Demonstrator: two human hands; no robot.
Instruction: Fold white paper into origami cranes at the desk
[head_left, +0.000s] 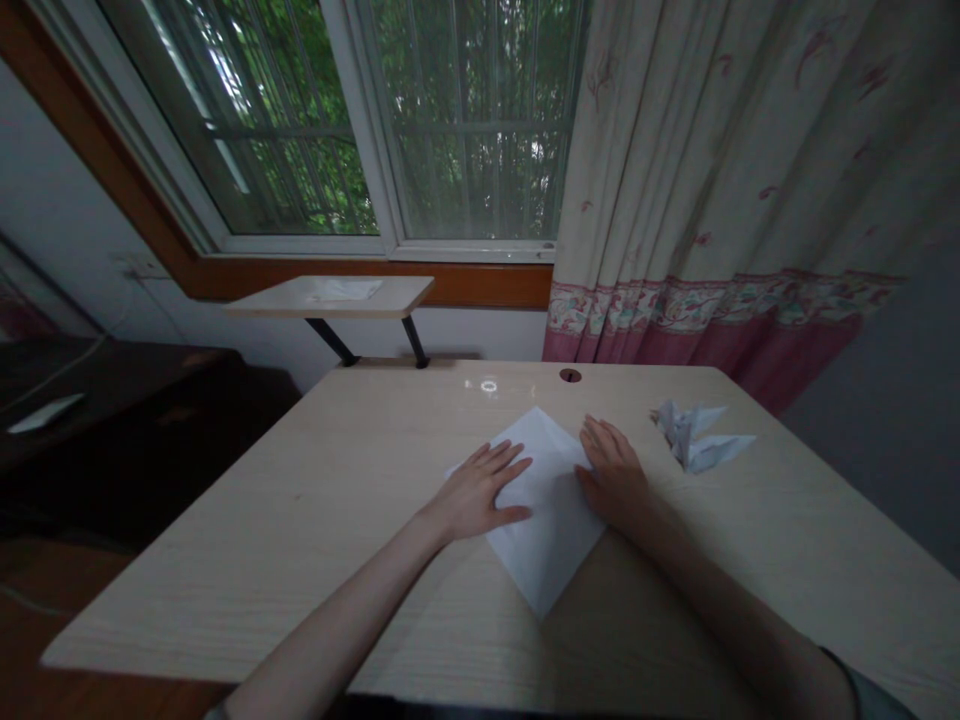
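Observation:
A white sheet of paper (551,520) lies on the table, turned so that one corner points toward me and another points away. My left hand (480,492) rests on its left side with the fingers spread, covering part of that edge. On the opposite side, my right hand (611,472) lies along the right edge, fingers stretched out and thumb on the paper. A faint line runs near the sheet's far corner. Neither hand grips anything.
Folded white paper shapes with pointed wings (694,438) sit on the table (315,560) at the right. A small raised shelf (277,297) holding a white sheet (345,289) stands at the back left. A round cable hole (570,376) is near the back edge, beside the curtain (675,200).

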